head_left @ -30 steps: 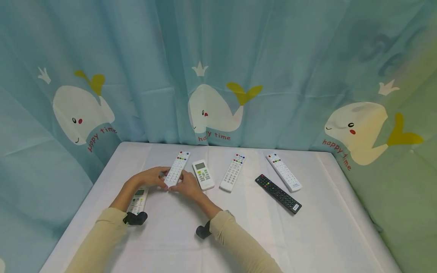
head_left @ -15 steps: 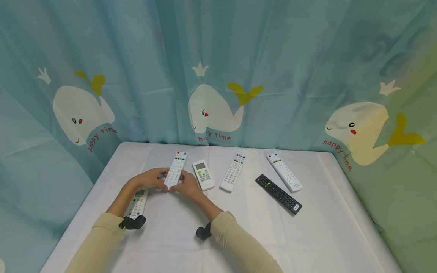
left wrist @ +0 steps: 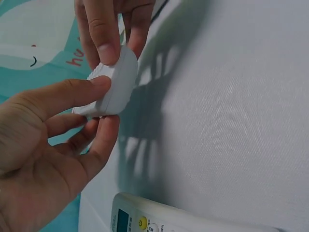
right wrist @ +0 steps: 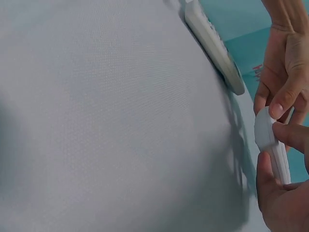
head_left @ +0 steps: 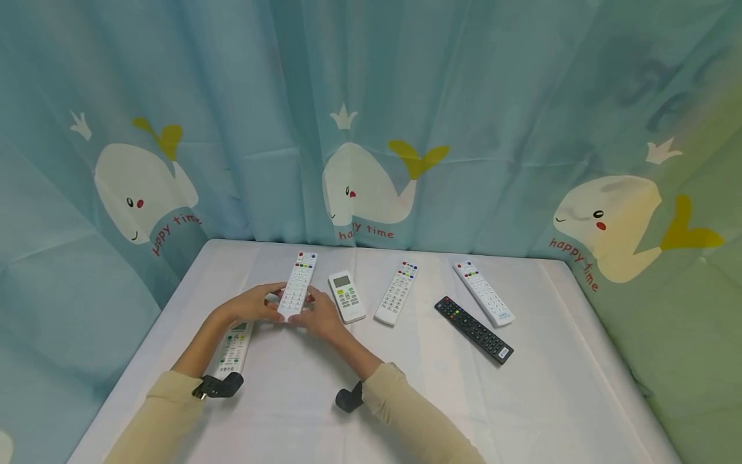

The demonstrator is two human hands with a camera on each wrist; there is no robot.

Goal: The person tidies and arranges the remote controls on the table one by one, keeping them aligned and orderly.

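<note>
Both hands hold a white remote control [head_left: 298, 281] with coloured buttons near its far end. My left hand [head_left: 254, 303] pinches its left side and my right hand [head_left: 320, 316] its right side, both near the close end. In the left wrist view, the thumb and fingers of the left hand [left wrist: 63, 128] span the rounded white end [left wrist: 123, 82], opposite the right hand's fingers. Shadows of the hands fall on the cloth beneath, and the remote is held above it. Seen from the right wrist, the remote's end [right wrist: 264, 128] sits between both thumbs.
A white remote with a small screen [head_left: 234, 351] lies under the left forearm. Right of the hands lie another screened remote [head_left: 346, 298], a white remote [head_left: 397, 293], a black remote [head_left: 474, 330] and one more white remote [head_left: 484, 294]. A whale-print curtain [head_left: 266, 180] hangs behind the white-covered table [head_left: 556, 386].
The held remote's far end has swung slightly left and upward, so it points more straight ahead. My left forearm has shifted a little left and toward me. The other remotes lie still.
</note>
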